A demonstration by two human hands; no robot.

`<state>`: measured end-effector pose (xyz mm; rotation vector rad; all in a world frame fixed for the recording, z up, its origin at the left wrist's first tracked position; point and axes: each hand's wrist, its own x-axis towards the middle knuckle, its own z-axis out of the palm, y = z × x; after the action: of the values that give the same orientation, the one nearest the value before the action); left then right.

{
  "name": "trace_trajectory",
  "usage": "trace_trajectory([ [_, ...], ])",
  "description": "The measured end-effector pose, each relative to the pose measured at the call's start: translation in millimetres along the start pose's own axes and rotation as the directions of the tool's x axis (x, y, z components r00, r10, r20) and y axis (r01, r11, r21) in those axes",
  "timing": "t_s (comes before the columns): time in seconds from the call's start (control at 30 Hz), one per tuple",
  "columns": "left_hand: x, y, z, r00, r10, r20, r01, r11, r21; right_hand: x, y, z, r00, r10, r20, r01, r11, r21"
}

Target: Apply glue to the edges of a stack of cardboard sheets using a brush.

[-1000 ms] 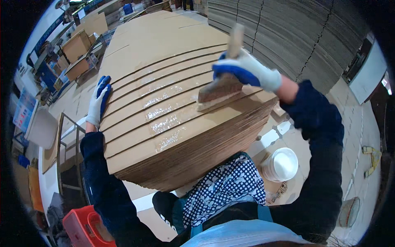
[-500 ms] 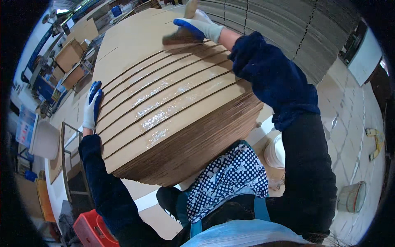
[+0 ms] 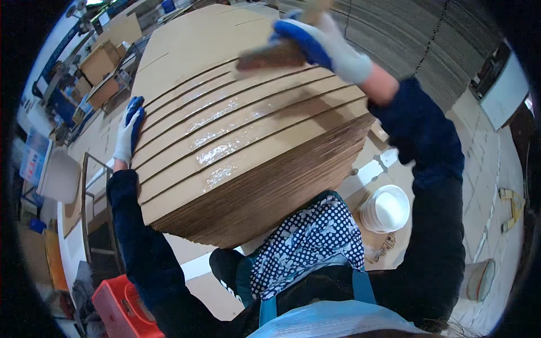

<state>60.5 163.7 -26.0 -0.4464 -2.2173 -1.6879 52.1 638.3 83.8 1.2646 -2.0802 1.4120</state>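
A tall stack of brown cardboard sheets [image 3: 186, 107] fills the middle, its upper sheets fanned in steps with narrow strips showing. Wet, shiny patches [image 3: 217, 152] lie across those strips. In a white and blue work glove, my right hand [image 3: 321, 45] grips a wide brush [image 3: 270, 58] by its wooden handle; the bristles meet the cardboard near the far right of the strips and look blurred. My left hand [image 3: 131, 128], gloved alike, rests along the stack's left edge with its fingers stretched out and nothing held.
A white bucket [image 3: 386, 208] with white contents stands right of my apron. A second bucket [image 3: 479, 280] sits further right on the floor. To the lower left are a red plastic stool [image 3: 121, 307] and a metal frame [image 3: 87, 208]. Large grey stacked sheets [image 3: 406, 34] rise behind.
My right hand has moved right and nearer with the brush. The white bucket shows more fully now. My left hand stays at the stack's left edge.
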Motion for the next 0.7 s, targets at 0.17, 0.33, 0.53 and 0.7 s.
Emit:
trace_trajectory([
  [0.17, 19.1, 6.8, 18.4, 0.994, 0.087, 0.066, -0.096, 0.983, 0.159, 76.1, 83.9, 44.0, 0.989, -0.087, -0.121, -0.026, 0.702, -0.712],
  [0.33, -0.6, -3.3, 1.8, 0.996, 0.084, 0.010, -0.085, 0.992, 0.093, 10.7, 38.5, 55.1, 0.990, 0.006, 0.139, -0.007, 1.000, 0.004],
  [0.53, -0.6, -5.4, 1.8, 0.994, 0.109, -0.029, -0.107, 0.992, 0.067, -12.8, -40.5, 58.0, 0.907, 0.244, 0.342, -0.340, 0.905, 0.256],
  [0.7, 4.7, -8.7, 4.7, 0.991, 0.132, -0.021, -0.132, 0.991, -0.004, 98.7, 2.0, 103.2, 0.996, -0.024, 0.092, 0.039, 0.984, -0.171],
])
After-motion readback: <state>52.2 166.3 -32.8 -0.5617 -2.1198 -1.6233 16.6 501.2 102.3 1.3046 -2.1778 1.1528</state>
